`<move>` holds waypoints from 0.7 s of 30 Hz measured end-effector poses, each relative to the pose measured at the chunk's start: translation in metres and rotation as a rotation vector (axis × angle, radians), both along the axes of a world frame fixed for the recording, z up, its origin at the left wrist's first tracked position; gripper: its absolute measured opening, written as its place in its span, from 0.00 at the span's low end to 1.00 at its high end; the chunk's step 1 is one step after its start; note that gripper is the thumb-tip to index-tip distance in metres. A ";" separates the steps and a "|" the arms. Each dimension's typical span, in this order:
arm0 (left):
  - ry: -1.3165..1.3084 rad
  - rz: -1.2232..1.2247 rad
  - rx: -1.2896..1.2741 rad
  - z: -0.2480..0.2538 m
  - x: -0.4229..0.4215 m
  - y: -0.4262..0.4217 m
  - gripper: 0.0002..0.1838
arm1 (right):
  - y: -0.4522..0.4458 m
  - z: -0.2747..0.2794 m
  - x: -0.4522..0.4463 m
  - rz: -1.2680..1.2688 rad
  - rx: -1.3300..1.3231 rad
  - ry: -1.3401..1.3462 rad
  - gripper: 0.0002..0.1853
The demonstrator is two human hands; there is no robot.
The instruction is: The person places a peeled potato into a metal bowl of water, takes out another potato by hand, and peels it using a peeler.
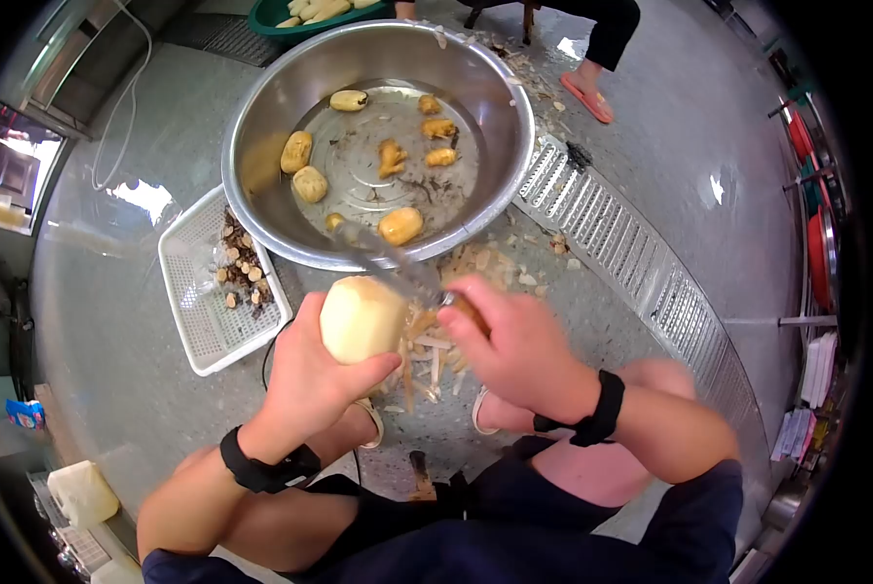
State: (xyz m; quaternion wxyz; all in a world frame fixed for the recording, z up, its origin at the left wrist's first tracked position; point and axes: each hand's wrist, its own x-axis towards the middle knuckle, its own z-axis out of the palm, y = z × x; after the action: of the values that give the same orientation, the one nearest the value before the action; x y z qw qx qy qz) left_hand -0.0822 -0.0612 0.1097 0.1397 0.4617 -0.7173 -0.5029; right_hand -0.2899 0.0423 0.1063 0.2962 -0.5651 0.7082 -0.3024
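Observation:
A pale, peeled root vegetable (362, 318) is gripped in my left hand (312, 375), with the fingers wrapped round its left side and the thumb below. My right hand (519, 341) is closed round the brown handle of a knife (398, 270). The blade, blurred by motion, points up and left beside the vegetable's upper right edge. Just beyond my hands stands a large metal basin (378, 261) with shallow water. Several yellow-brown root pieces lie in it, among them one near the close rim (400, 226).
Peelings (435, 360) lie on the floor between my feet. At left is a white basket (188, 316) with dark trimmings. A metal drain grate (631, 234) runs along the right. Beyond the basin are a green tub (271, 29) and another person's sandaled foot (587, 95).

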 end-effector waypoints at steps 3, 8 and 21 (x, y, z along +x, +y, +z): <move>0.022 0.002 -0.080 0.001 0.002 0.015 0.35 | 0.020 -0.006 0.018 0.076 -0.255 0.138 0.14; -0.042 -0.218 -0.018 -0.001 0.009 0.018 0.34 | 0.039 -0.001 0.035 0.045 -0.289 0.375 0.15; -0.352 -0.194 -0.136 -0.060 0.027 0.046 0.30 | 0.071 -0.091 0.084 -0.211 0.133 -0.182 0.16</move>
State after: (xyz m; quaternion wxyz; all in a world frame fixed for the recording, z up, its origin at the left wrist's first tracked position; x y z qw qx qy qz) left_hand -0.0553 -0.0157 0.0496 -0.0060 0.4605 -0.8041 -0.3760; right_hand -0.2060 0.1133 0.0149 0.3624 -0.4370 0.7522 -0.3343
